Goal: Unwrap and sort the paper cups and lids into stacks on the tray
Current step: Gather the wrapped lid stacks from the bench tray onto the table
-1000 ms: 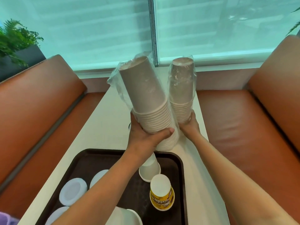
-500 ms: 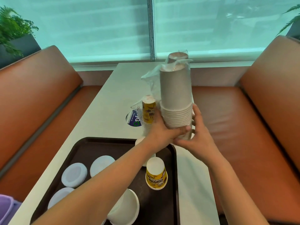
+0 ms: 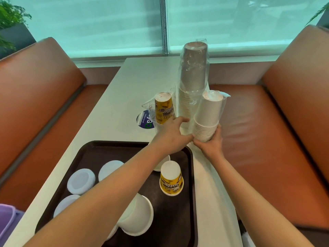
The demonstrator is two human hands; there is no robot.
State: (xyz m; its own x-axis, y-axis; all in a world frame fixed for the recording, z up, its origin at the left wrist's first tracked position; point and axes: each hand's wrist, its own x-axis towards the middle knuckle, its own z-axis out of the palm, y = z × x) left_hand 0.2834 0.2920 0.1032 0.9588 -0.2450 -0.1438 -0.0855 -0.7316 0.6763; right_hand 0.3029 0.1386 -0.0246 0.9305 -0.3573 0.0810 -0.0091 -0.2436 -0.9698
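At lower left of the frame, lid stacks (image 3: pixel 81 181) lie on your dark tray (image 3: pixel 178 220). At center, your left hand (image 3: pixel 171 135) reaches with loosely extended fingers toward the tall wrapped cup stack (image 3: pixel 193 75). Right of it, your right hand (image 3: pixel 211 143) grips the short white cup stack (image 3: pixel 208 116).

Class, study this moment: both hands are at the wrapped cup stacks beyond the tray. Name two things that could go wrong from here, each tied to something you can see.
1. The tall wrapped stack stands upright on the table right beside the left hand; a nudge might topple it.
2. The right hand grips the shorter white stack only at its base, and loose plastic covers it, so it could tilt or slip.
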